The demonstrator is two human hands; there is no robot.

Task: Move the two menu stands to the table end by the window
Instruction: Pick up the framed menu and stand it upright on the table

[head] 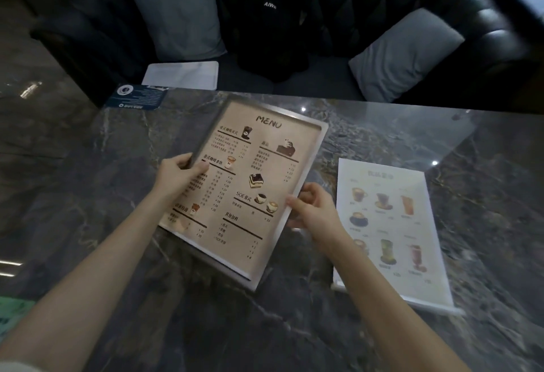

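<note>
Head view, two menu stands (250,183) (391,224), both hands (176,174) (315,212) gripping one

Two menu stands (259,183) (391,233), two cushions (176,15) (406,53)

Tilted beige menu stand (259,183) beside white drinks menu stand (391,224)

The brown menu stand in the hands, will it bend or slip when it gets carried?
The brown menu stand probably stays stiff: its edges look straight though the left hand and right hand pinch only its sides. It may be slippery, since its face looks smooth and shiny. It is wide and thin, so it could tilt if one hand lets go.
</note>
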